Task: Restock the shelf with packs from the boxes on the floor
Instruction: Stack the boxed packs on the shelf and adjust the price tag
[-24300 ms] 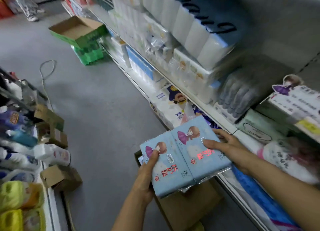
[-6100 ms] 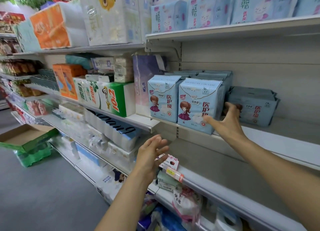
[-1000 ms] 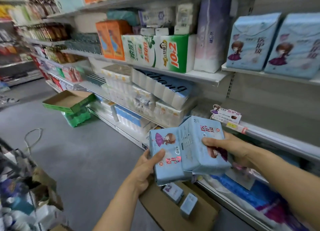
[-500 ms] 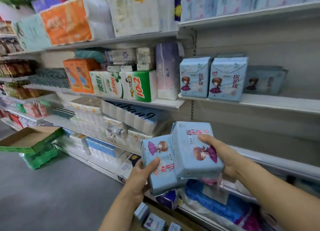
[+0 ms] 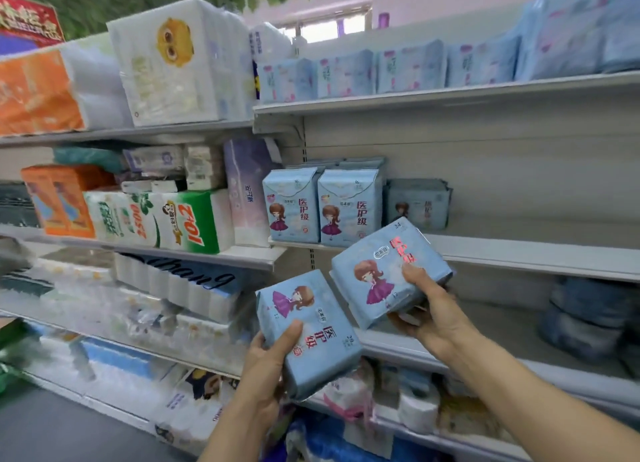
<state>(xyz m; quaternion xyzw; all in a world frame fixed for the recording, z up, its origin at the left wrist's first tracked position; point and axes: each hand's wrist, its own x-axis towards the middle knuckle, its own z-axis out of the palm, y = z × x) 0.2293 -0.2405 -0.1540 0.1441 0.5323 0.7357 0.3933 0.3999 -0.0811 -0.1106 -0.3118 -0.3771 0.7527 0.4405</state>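
Note:
I hold two light-blue packs printed with a cartoon girl in a purple dress. My left hand (image 5: 268, 368) grips the lower pack (image 5: 313, 337), thumb across its front. The upper pack (image 5: 381, 271) is in my right hand (image 5: 429, 309), tilted and raised just below the white middle shelf (image 5: 519, 253). On that shelf stand two matching packs (image 5: 323, 207) upright at the front edge, and a stack of flat packs (image 5: 417, 203) lies further back to their right.
Bulk tissue and toilet-paper packs (image 5: 156, 221) fill the shelves to the left. Pale packs (image 5: 408, 70) line the top shelf. A dark blue bundle (image 5: 588, 319) sits on the lower shelf at right. Grey floor (image 5: 52, 430) shows bottom left.
Both packs have risen toward the middle shelf and moved apart; the right-hand pack is now higher and tilted. My view has lifted, so the floor box is out of sight.

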